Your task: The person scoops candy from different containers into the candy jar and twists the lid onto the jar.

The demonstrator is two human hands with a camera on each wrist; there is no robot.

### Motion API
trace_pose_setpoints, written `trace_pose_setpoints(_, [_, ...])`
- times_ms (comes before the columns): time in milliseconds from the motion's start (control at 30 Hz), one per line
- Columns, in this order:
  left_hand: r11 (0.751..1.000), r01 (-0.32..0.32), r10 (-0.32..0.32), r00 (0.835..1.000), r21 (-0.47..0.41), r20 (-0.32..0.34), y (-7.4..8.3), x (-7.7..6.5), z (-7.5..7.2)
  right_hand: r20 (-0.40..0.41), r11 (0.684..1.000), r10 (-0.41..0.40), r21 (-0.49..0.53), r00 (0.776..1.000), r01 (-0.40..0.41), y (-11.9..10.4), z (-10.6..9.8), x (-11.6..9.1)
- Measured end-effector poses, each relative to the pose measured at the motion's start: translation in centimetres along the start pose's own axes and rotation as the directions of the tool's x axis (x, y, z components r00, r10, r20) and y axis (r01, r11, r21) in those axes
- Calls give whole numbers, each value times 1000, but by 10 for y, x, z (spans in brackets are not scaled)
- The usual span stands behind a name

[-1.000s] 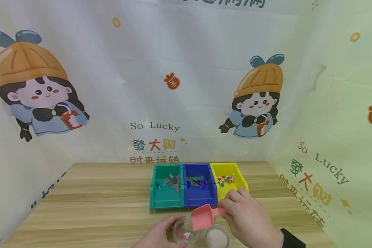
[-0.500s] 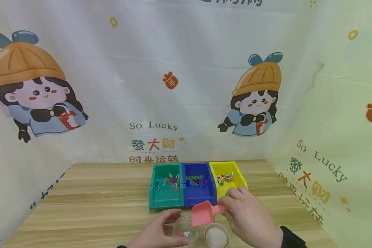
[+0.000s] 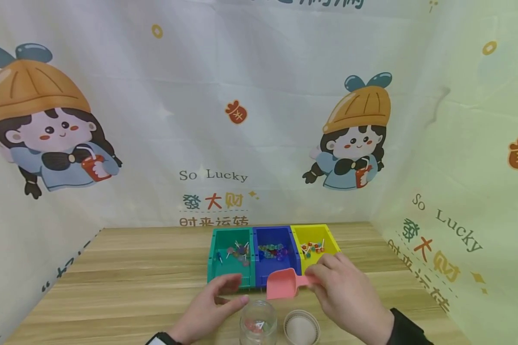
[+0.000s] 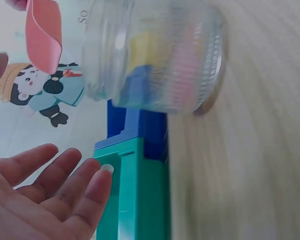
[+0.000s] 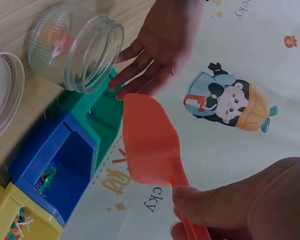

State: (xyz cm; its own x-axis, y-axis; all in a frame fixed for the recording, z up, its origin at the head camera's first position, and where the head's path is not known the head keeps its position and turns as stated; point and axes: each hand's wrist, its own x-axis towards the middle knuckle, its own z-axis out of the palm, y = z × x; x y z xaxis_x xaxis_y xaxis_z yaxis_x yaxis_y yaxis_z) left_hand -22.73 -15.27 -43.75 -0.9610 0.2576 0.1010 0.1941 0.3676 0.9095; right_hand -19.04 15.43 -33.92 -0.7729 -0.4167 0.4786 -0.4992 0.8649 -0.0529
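A clear jar stands upright near the front of the table, uncovered, with a little pink or red stuff at its bottom. Left of it, apart from the glass, is my left hand, fingers spread and loosely bent, holding nothing; the left wrist view shows the bare palm. My right hand pinches the handle of a pink scoop between thumb and fingers. The scoop's blade is raised above and behind the jar's mouth. In the right wrist view no load shows on the scoop.
A round whitish lid lies right of the jar. Behind stand three joined bins: green and yellow ones with lollipops, and a blue one with small translucent coloured pieces. Printed cloth hangs around the table.
My left hand has let go of the jar and moved left and away. My right hand has lifted the scoop up off the jar's mouth, slightly farther back.
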Motion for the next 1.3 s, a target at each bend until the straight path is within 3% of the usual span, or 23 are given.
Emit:
trace_pose_setpoints(233, [999,-16,20,988,28,-151,9,5,-9,-28,997,69,29,997,-68,0,-4,6])
trace_pose_setpoints(433, [999,18,-8,970,38,-244,13,11,-22,-49,992,120,54,992,-117,2,-3,13])
trace_pose_setpoints(700, [999,50,-54,949,-20,-311,12,22,-42,-45,977,182,122,982,-175,8,-2,21])
trace_pose_setpoints(867, [998,68,-63,930,2,-361,7,30,-51,-38,959,245,157,969,-237,12,0,25])
trace_pose_setpoints(1300, [985,148,-107,923,85,-370,-16,45,-55,-19,934,322,172,947,-314,25,17,36])
